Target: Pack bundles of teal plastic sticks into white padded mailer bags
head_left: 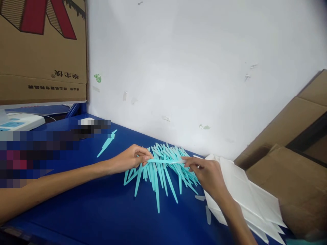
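A slim turquoise eyebrow razor (160,161) is held level between my two hands, above a heap of similar razors (163,177). My left hand (136,159) pinches its left end between thumb and fingers. At the other end, the fingers of my right hand (203,167) close on a pale translucent cover (181,161). Whether that cover is fully seated on the razor I cannot tell. Two loose translucent covers lie on the blue table near my right forearm, one of them a narrow upright piece (208,215).
White paper bags (237,194) lie to the right, beside brown cardboard (288,183). A few turquoise razors (107,143) sit apart at the left on the blue table (114,211). A large printed carton (43,58) stands at the back left; a white wall rises behind.
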A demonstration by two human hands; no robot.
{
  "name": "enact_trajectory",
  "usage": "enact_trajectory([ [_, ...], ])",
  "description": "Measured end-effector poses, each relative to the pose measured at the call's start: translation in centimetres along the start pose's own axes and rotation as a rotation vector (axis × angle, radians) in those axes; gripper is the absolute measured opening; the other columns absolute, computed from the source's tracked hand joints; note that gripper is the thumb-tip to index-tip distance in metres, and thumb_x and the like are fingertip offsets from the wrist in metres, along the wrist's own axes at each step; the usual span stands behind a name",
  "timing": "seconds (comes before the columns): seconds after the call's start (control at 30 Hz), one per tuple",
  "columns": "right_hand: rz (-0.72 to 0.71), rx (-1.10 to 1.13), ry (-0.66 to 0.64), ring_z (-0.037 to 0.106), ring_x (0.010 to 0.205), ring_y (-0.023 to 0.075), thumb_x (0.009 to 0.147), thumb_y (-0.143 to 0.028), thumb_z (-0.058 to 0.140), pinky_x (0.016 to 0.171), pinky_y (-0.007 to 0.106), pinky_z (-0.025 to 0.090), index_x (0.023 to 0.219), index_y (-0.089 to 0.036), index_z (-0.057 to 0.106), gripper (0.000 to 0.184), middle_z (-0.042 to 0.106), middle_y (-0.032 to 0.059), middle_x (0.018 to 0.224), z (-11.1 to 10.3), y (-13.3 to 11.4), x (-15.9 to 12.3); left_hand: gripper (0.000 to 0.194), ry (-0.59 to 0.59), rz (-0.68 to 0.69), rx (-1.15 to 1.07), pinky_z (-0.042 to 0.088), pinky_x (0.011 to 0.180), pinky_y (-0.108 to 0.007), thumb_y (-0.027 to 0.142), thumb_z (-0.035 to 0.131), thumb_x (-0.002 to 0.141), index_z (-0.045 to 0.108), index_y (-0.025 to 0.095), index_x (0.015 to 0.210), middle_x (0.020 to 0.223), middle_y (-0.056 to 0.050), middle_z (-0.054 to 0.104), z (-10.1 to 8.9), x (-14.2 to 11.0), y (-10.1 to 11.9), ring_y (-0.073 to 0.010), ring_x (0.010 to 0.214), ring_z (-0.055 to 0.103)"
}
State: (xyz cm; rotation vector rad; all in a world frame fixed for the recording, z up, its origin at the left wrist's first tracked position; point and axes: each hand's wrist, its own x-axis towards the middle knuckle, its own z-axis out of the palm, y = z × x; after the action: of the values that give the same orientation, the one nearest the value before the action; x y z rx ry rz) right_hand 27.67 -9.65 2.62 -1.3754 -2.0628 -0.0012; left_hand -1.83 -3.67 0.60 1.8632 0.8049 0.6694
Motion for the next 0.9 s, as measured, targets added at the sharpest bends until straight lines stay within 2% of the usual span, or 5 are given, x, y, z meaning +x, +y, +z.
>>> enact_trajectory([
  [0.1,-0.073,-0.117,0.005,0.066,0.048,0.0151,0.087,-0.013,0.049,0.050,0.029,0.049,0.074,-0.026,0.069,0.028,0.077,-0.0048,0.104,0.4,0.3,-0.1,0.040,-0.012,0.000,0.013,0.032,0.046,-0.022,0.055,0.058,0.088,0.071,0.018,0.093,0.065,0.001,0.057,0.1,0.0,-0.1,-0.0080,0.049,0.039],
  [0.23,-0.086,-0.101,-0.017,0.060,0.041,0.0121,0.087,-0.013,0.050,0.047,0.028,0.047,0.075,-0.027,0.069,0.027,0.076,-0.0058,0.106,1.0,0.0,-0.2,0.040,-0.013,-0.011,0.013,0.033,0.046,-0.022,0.056,0.059,0.087,0.071,0.018,0.092,0.067,0.001,0.058,0.3,0.0,-0.1,-0.0078,0.049,0.041],
  [0.63,-0.082,0.091,-0.014,0.074,0.065,0.0181,0.092,-0.015,0.049,0.052,0.027,0.053,0.077,-0.027,0.071,0.028,0.077,-0.0033,0.102,2.3,-1.4,-0.7,0.039,-0.065,-0.007,-0.047,0.035,0.041,-0.021,0.054,0.060,0.088,0.072,0.017,0.096,0.070,0.000,0.063,0.5,0.0,-0.4,-0.0052,0.040,0.041],
  [0.77,-0.123,0.069,-0.045,0.074,0.063,0.0162,0.091,-0.011,0.048,0.054,0.027,0.054,0.077,-0.027,0.070,0.030,0.077,-0.0051,0.103,2.6,-1.6,-0.7,0.042,-0.126,0.003,0.001,0.033,0.041,-0.020,0.055,0.061,0.087,0.073,0.017,0.100,0.054,0.002,0.057,0.8,-0.6,0.4,-0.0076,0.040,0.043],
  [0.9,-0.197,0.004,-0.059,0.075,0.086,0.0199,0.090,-0.008,0.047,0.060,0.028,0.054,0.078,-0.026,0.069,0.031,0.076,-0.0042,0.109,2.9,-1.6,-0.6,0.045,-0.202,-0.011,0.037,0.031,0.040,-0.022,0.057,0.063,0.083,0.071,0.017,0.103,0.046,0.004,0.052,1.3,-1.1,0.9,-0.0097,0.039,0.043],
])
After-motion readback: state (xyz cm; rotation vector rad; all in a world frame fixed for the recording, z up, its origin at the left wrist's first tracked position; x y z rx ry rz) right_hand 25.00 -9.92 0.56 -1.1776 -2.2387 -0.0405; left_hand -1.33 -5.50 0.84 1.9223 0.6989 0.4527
